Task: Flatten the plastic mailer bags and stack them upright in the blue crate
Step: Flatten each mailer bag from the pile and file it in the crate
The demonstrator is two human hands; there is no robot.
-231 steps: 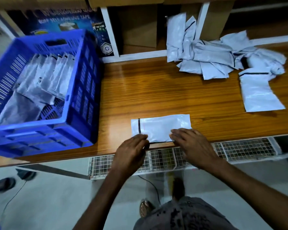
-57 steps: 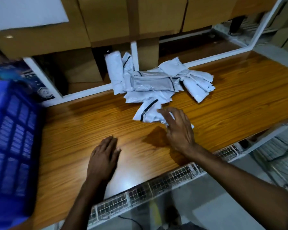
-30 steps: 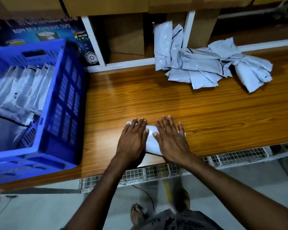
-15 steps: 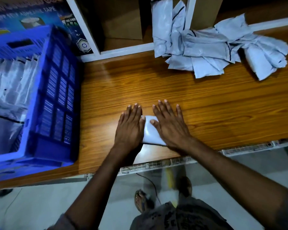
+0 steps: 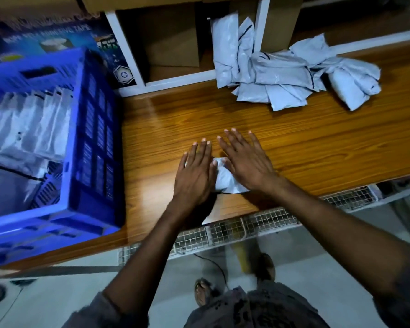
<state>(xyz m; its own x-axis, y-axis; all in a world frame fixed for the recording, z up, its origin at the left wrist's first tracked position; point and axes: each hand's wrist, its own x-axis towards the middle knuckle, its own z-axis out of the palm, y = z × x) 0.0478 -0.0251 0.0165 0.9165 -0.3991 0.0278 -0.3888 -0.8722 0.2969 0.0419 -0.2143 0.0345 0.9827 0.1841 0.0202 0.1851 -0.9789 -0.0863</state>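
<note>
Dim light, blurred edges, glare on tabletop point(image 5: 166, 119).

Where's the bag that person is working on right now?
In the head view, the mailer bag lies near the wooden table's front edge, pressed under the left hand and right hand, to the right of the blue crate.

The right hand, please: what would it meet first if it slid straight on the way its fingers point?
Only bare tabletop lies ahead of the right hand; further on it would probably reach the white shelf rail beside the mailer pile.
</note>
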